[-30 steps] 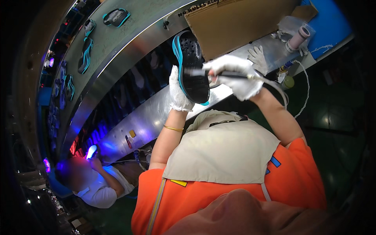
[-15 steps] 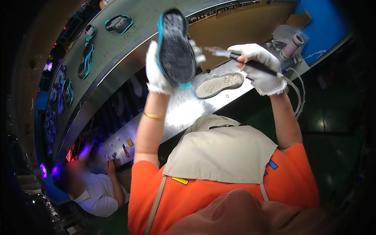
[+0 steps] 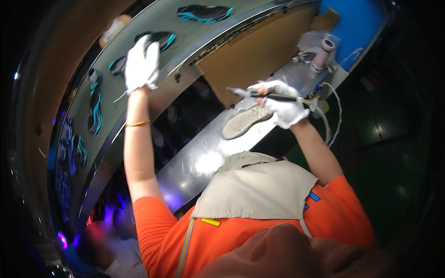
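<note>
My left hand (image 3: 143,67), in a white glove, reaches over the grey-green belt. Its fingers are stretched out at a black shoe sole with a teal edge (image 3: 166,39), partly covered by them. Another dark sole (image 3: 118,66) lies just left of that hand. In my gloved right hand (image 3: 283,104) is a slim black-handled brush (image 3: 276,97) with a pale tip pointing left and a hose at its rear. Below the right hand, a beige, shoe-sole-shaped piece (image 3: 245,122) rests on the shiny metal bench.
More black-and-teal soles (image 3: 205,14) lie along the belt (image 3: 134,25). A brown cardboard sheet (image 3: 259,51) stands behind the bench (image 3: 185,173). At the right are a pink bottle (image 3: 322,55) and clear plastic. A co-worker in a light shirt (image 3: 125,259) is at lower left.
My left hand has moved left from above the bench to the belt; the sole it held up now appears to lie there under its fingers. The right hand keeps the brush.
</note>
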Demonstrator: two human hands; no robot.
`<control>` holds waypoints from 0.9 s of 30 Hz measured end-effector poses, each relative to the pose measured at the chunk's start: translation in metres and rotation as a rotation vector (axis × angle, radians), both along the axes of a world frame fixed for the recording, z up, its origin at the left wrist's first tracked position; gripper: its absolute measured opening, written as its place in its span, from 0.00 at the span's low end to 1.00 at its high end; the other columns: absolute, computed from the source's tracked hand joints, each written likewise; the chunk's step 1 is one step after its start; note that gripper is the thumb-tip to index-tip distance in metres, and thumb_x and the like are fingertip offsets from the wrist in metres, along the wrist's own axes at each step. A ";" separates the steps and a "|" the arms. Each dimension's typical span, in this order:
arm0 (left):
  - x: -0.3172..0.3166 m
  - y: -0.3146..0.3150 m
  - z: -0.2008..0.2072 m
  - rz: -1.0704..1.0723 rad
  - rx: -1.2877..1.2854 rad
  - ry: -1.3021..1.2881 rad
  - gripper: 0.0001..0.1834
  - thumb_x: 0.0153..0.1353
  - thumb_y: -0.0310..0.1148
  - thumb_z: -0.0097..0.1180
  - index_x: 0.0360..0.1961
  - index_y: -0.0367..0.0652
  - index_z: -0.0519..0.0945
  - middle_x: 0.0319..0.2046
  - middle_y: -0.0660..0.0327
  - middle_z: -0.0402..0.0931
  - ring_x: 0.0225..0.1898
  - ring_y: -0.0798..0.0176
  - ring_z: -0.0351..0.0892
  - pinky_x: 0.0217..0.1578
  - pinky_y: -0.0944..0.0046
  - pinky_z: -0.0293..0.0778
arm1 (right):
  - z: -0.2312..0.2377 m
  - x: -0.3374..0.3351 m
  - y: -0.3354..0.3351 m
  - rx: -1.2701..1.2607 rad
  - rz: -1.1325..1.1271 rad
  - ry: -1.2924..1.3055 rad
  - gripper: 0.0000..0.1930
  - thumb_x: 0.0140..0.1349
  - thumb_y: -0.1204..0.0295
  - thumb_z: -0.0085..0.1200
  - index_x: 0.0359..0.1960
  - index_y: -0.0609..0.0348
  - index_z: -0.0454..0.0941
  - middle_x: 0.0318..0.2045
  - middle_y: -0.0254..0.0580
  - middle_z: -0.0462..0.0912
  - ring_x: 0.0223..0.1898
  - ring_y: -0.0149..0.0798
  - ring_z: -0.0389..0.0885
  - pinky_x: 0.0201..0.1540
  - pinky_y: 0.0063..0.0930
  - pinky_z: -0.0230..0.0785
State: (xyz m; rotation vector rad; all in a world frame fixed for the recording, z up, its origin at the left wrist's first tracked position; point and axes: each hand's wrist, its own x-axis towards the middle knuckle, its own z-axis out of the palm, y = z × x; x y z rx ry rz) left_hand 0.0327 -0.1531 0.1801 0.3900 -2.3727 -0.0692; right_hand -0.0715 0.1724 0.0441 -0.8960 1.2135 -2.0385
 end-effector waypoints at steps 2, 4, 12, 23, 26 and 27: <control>0.019 -0.012 0.009 0.360 -0.081 -0.178 0.27 0.64 0.47 0.45 0.58 0.42 0.70 0.55 0.47 0.70 0.57 0.48 0.68 0.58 0.55 0.63 | -0.005 -0.002 -0.009 -0.052 0.058 -0.009 0.11 0.54 0.88 0.55 0.38 0.63 0.77 0.41 0.43 0.81 0.41 0.31 0.79 0.45 0.23 0.73; 0.045 -0.047 -0.007 0.343 -0.077 -0.286 0.26 0.65 0.45 0.42 0.60 0.43 0.69 0.57 0.47 0.68 0.58 0.46 0.67 0.60 0.57 0.60 | -0.002 0.007 -0.016 -0.120 0.008 0.129 0.09 0.53 0.83 0.59 0.36 0.61 0.79 0.39 0.40 0.81 0.42 0.30 0.78 0.47 0.22 0.71; 0.124 -0.014 0.017 0.165 -0.626 -0.274 0.30 0.57 0.44 0.52 0.53 0.29 0.71 0.51 0.42 0.71 0.52 0.44 0.73 0.54 0.57 0.67 | -0.004 0.004 -0.020 -0.070 -0.094 0.208 0.12 0.46 0.82 0.62 0.35 0.61 0.80 0.37 0.41 0.82 0.44 0.34 0.79 0.48 0.26 0.72; 0.106 0.053 -0.026 -0.004 0.235 0.060 0.24 0.59 0.40 0.51 0.51 0.32 0.71 0.44 0.46 0.74 0.49 0.50 0.73 0.53 0.57 0.68 | -0.017 0.001 -0.015 -0.066 0.017 0.049 0.12 0.44 0.82 0.59 0.33 0.62 0.80 0.34 0.43 0.83 0.39 0.36 0.82 0.44 0.29 0.75; 0.130 0.064 -0.038 -0.103 0.374 0.137 0.22 0.60 0.39 0.51 0.50 0.33 0.71 0.42 0.47 0.75 0.49 0.52 0.73 0.52 0.58 0.68 | -0.017 -0.002 -0.020 -0.139 0.024 0.124 0.09 0.48 0.81 0.61 0.33 0.62 0.80 0.35 0.43 0.82 0.40 0.35 0.81 0.45 0.27 0.73; 0.138 0.065 -0.042 -0.149 0.439 0.162 0.22 0.60 0.39 0.51 0.49 0.33 0.71 0.41 0.47 0.75 0.48 0.52 0.73 0.52 0.58 0.68 | -0.014 -0.005 -0.017 -0.169 0.035 0.156 0.08 0.50 0.81 0.61 0.33 0.62 0.80 0.36 0.42 0.82 0.41 0.34 0.80 0.47 0.26 0.72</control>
